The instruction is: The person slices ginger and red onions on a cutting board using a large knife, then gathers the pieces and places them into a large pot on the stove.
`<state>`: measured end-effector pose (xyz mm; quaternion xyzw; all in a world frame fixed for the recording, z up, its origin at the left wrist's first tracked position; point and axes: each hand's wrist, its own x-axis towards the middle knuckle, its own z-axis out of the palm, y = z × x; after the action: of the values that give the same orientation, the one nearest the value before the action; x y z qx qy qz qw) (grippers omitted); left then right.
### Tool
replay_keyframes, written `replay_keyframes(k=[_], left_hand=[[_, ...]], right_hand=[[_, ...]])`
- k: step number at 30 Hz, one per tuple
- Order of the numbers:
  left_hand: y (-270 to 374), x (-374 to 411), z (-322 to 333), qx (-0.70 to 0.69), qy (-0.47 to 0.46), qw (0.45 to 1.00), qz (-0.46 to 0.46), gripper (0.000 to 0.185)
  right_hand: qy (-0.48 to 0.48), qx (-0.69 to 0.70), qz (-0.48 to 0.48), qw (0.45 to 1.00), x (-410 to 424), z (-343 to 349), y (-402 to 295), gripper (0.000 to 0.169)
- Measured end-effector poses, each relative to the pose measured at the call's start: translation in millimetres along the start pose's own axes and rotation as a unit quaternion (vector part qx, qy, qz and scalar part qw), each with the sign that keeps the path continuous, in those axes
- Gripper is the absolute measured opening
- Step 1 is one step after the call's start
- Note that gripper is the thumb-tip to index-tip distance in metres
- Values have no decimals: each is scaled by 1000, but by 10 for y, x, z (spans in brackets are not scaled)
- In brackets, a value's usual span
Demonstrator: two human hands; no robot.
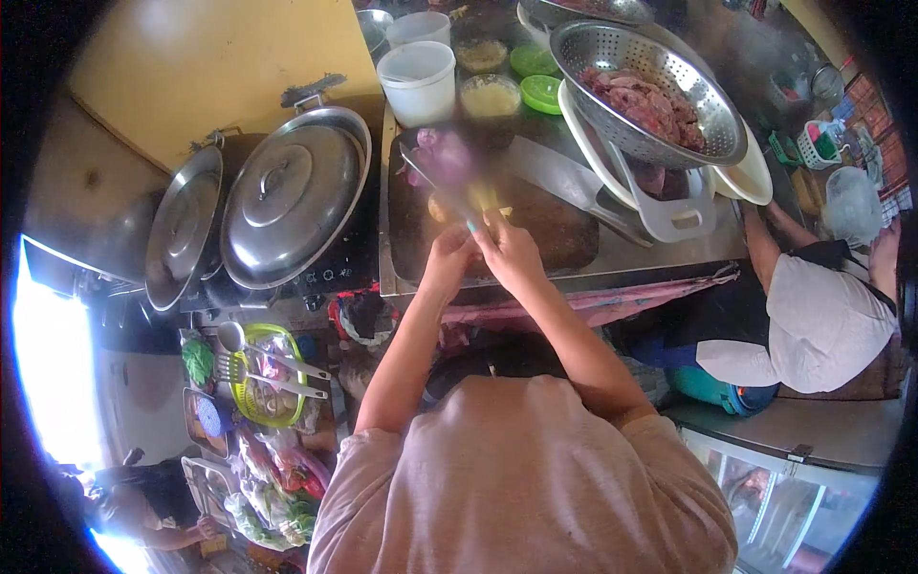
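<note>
My right hand (508, 252) grips a small knife (434, 178), its blade pointing up and left over a dark cutting board (552, 240). Close beside it, my left hand (450, 260) has curled fingers; whether they hold anything is hidden. Blurred purple onions or shallots (443, 152) lie at the board's far left, beyond the blade. Pale yellow pieces (484, 195) and a tan lump (437, 208), too blurred to name, are just past my hands. A broad cleaver (552, 172) rests across the board's right side, its handle towards me.
A steel colander (574, 61) of raw meat (645, 104) sits above a white handled tray (674, 219) at right. White tubs (416, 86) and green lids (541, 93) stand behind. Lidded pots (294, 201) occupy the left stove. Another person (825, 323) is at right, another (143, 502) lower left.
</note>
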<state>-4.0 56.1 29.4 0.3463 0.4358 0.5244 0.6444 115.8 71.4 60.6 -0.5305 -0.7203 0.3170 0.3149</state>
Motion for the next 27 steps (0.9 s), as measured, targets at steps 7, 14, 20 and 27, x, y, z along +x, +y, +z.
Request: replay_keyframes(k=[7, 14, 20, 27], left_hand=[[60, -22, 37, 32, 9, 999, -2, 25], [16, -6, -15, -31, 5, 999, 2, 24], [-37, 62, -23, -99, 9, 995, 6, 26], [-62, 57, -43, -149, -25, 988, 16, 30]], right_hand=[[65, 65, 5, 996, 63, 51, 61, 32], [120, -13, -133, 984, 160, 252, 431, 17], [-44, 204, 127, 970, 118, 54, 445, 33], [-87, 245, 104, 960, -12, -91, 327, 49]])
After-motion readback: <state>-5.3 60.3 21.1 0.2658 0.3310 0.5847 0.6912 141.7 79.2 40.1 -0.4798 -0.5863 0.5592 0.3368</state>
